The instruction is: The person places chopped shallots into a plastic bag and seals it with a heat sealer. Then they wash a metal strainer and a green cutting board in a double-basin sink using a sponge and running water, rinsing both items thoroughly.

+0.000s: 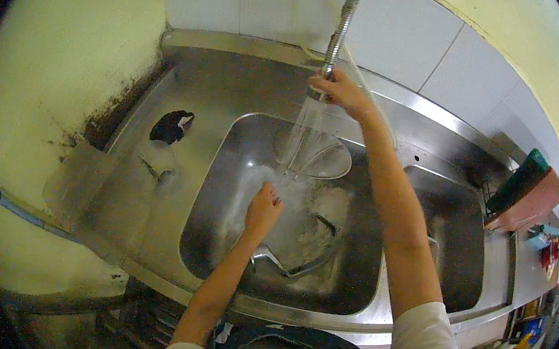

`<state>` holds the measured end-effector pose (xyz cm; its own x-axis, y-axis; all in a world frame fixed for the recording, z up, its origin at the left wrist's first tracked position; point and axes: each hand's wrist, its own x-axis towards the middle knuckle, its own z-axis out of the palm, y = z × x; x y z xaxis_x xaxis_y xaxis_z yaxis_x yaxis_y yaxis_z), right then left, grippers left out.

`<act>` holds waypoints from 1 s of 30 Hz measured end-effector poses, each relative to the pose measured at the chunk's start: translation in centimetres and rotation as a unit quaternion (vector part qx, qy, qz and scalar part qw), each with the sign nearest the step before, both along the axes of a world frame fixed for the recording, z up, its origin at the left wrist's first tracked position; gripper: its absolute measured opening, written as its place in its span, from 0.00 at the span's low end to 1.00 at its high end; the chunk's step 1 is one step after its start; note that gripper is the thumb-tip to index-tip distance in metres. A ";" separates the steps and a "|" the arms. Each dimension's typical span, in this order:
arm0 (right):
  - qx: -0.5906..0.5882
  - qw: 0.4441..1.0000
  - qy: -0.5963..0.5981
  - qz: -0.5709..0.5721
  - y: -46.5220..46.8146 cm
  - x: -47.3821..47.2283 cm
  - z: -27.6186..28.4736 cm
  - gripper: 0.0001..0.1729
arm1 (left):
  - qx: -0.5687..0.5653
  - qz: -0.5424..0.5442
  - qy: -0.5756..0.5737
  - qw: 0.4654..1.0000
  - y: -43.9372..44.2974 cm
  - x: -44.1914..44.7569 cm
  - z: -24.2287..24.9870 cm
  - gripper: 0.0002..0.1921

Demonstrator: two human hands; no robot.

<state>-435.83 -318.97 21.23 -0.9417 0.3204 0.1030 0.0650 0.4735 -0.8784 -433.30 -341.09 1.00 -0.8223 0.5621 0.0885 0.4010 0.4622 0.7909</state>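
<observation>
In my right hand (345, 93) is a metal spray nozzle (318, 95) on a coiled hose, held over the left sink basin (215, 193). Water streams down from it onto a round wire-mesh strainer (330, 162). My left hand (264, 211) grips the strainer's thin handle below the stream; a second round outline beside it may be another strainer. On the basin floor, under my left wrist, rests a metal utensil (270, 256), possibly a ladle. A dark-handled piece (325, 223) lies to its right in the water.
A black crumpled item (168, 126) and a small utensil (160, 174) lie on the left drainboard (116, 202). To the right is a second basin (460, 267). Green (519, 181) and reddish (530, 200) cutting boards stand beyond it. A tiled wall (394, 32) closes the back.
</observation>
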 end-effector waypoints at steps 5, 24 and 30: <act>0.028 0.992 0.068 -0.100 1.0 -1.6 -3.6 0.24 | 0.031 -0.021 -0.005 0.999 1.3 0.4 0.9 0.13; 0.106 0.985 -0.014 -0.132 5.7 1.9 -4.0 0.22 | 0.028 -0.010 0.001 1.000 -0.6 -2.7 0.4 0.14; 0.119 0.977 0.085 -0.156 3.2 -2.3 -6.8 0.24 | 0.013 -0.013 0.090 0.996 -3.5 -2.1 2.3 0.14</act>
<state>-438.18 -315.77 14.40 -0.7648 0.5367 0.3564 0.1010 0.6462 -0.7564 -435.35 -344.58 3.31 -0.7779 0.5779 0.2469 0.5478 0.4312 0.7169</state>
